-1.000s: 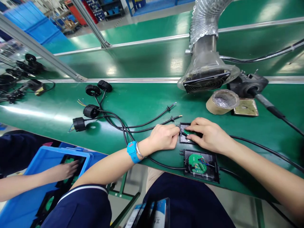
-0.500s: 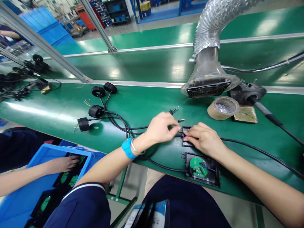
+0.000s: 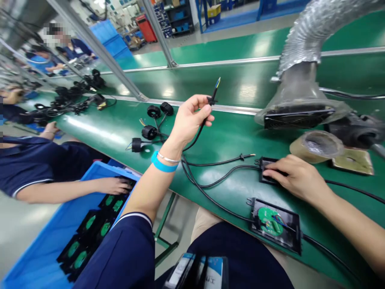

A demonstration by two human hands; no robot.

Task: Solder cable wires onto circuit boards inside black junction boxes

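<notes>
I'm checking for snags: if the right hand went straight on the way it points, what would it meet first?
The open black case: the right hand seems to touch it. Past its left end, the black cable probably comes next, though depth is unclear.

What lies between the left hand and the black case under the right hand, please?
In the head view, a black cable lies on the bench there, its bared tip near the case, which another cable reaches.
</notes>
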